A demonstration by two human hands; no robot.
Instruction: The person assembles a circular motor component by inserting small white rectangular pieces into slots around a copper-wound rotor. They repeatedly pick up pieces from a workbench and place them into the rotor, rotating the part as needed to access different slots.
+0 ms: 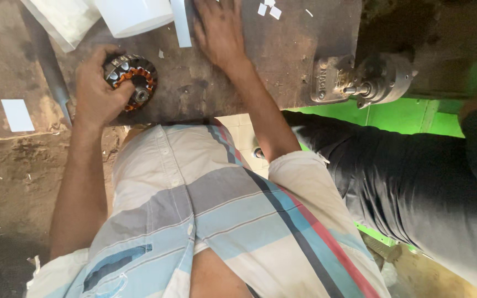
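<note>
My left hand (96,91) grips a round motor stator (134,81) with copper windings and a dark slotted steel rim. The stator rests on the dark, worn workbench (282,60). My right hand (219,32) lies flat on the bench top farther back, fingers spread, holding nothing. Its fingers are next to a narrow white paper strip (181,25).
A white cylindrical container (133,15) and a clear plastic bag (64,19) stand at the back. Small white paper pieces (269,10) lie near the far edge, and a white card (17,115) lies at left. A metal vise (362,81) is fixed at the bench's right end. Another person's dark-trousered leg (409,176) is close on the right.
</note>
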